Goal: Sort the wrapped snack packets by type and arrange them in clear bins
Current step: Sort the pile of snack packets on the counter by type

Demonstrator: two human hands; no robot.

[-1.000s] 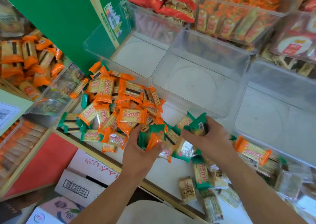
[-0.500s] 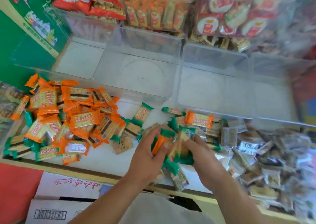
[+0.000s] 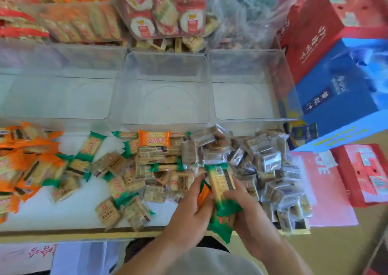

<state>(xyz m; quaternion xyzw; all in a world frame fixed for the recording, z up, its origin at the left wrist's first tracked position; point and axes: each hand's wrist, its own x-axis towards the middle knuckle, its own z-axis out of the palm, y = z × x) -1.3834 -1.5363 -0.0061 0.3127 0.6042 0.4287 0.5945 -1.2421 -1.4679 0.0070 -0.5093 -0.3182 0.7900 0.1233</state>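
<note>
Table (image 3: pixel 63 211): white top with a wooden front edge, and packets are spread over most of it.
Clear bins: three stand in a row along the far side, left bin (image 3: pixel 63 98), middle bin (image 3: pixel 165 98) and right bin (image 3: pixel 243 98), side by side with walls touching. Their moulded floors are in plain view.
Boxes: a blue box (image 3: pixel 336 98) sits just right of the right bin, with a red box (image 3: pixel 327 22) behind it.
Orange pile (image 3: pixel 31 165): a heap of orange-wrapped packets at the table's left end.
Clear-wrapped pile (image 3: pixel 273 165): a heap at the right end, in front of the right bin.
Mixed packets (image 3: pixel 147 169): brown and green-ended ones lie loose between the two piles.
Single orange packet (image 3: pixel 154 138): lies flat on the mix, near the middle bin's front wall.
Left hand (image 3: pixel 189 218): fingers are curled round the green bunch from its left.
Right hand (image 3: pixel 249 218): fingers and thumb are curled round the same bunch from its right.
Green bunch (image 3: pixel 220 182): green-ended packets gripped between both hands, over the near right part of the table. The top one is tilted with its barcode facing up.
Orange scrap (image 3: pixel 203 193): sits against the left fingers, probably one orange packet, but the view is blurred.
</note>
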